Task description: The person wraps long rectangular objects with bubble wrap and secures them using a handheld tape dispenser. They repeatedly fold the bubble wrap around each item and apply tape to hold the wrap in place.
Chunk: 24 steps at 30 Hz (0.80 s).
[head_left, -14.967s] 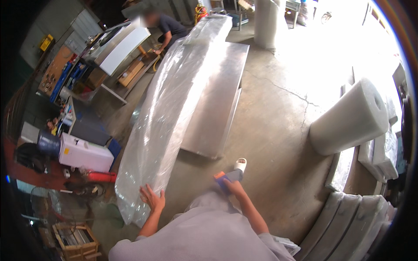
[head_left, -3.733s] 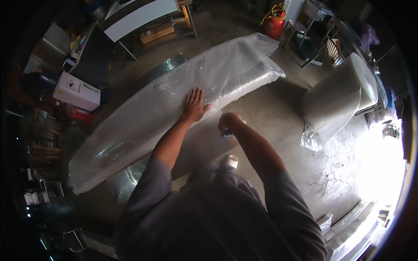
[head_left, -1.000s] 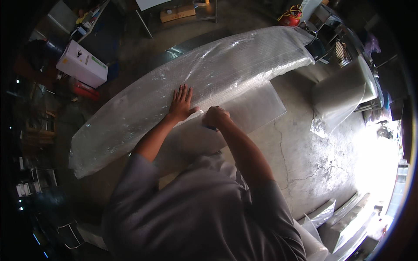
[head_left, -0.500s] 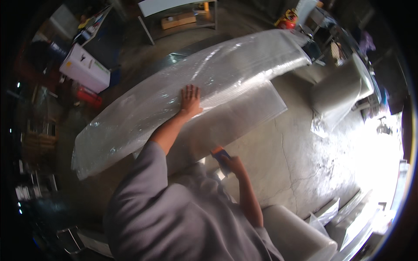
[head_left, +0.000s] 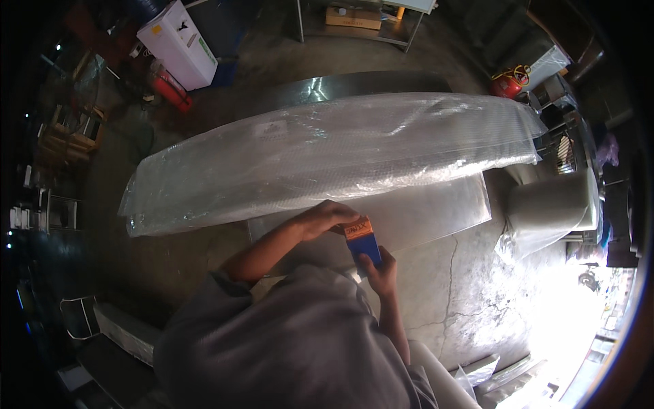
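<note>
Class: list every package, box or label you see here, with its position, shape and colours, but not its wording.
Small box: held between both hands, rectangular, blue with an orange top.
White carton: upper left on the floor, tall, with a yellow label.
Cardboard box: top centre on a low shelf, flat, brown.

A workshop or small fabrication shed — bare, cracked concrete floor [head_left: 470,300] with harsh daylight spilling in from the lower right. In the middle, a long panel wrapped in bubble wrap [head_left: 327,157] across a low metal surface [head_left: 354,85]. Beside it, a fat roll of packing wrap [head_left: 548,211]. Along the far edge, a metal shelf rack [head_left: 361,20] with a cardboard box, a white carton [head_left: 178,44], a red gas cylinder [head_left: 504,85] with a yellow hose. At left — dim, cluttered racks of tools and parts [head_left: 68,129].
</note>
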Motion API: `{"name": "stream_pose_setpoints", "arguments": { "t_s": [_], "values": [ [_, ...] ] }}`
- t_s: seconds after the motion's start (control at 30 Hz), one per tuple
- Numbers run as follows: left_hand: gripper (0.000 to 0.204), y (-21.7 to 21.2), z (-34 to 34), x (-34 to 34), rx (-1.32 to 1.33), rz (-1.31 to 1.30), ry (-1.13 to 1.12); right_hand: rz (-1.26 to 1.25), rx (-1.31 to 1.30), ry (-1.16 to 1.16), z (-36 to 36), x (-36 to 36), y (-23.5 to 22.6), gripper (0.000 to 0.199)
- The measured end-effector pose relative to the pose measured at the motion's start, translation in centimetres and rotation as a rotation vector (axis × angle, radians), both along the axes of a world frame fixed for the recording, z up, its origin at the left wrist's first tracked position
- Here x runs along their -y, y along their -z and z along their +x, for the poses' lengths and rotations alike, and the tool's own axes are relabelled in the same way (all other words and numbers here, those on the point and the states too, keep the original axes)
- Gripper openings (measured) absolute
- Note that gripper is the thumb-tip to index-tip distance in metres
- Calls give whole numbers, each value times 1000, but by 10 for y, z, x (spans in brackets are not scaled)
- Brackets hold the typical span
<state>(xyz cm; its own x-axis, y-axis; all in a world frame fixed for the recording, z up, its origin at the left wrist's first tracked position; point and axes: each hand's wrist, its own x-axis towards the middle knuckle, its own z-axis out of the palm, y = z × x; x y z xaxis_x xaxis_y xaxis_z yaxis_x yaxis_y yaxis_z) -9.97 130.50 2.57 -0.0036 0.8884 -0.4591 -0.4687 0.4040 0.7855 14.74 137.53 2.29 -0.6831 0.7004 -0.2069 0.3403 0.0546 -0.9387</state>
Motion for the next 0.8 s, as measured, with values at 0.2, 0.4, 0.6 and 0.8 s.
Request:
{"name": "stream_pose_setpoints", "arguments": {
  "t_s": [0.2, 0.4, 0.6, 0.8],
  "values": [
    [31, 1, -70, 19, -72, -36, -37, 59, 39, -63, -72, 17, -14, 46],
    [22, 18, -118, 33, -116, -12, -78, -49, 40, -60, -120, 39, -14, 50],
    [20, 20, -239, 29, -1215, -55, -474, -61, 192, -103, -169, 72, 1, 63],
    [34, 73, -319, 25, -2010, 22, -322, -100, 254, -78, -234, 115, 25, 70]
  ]
}}
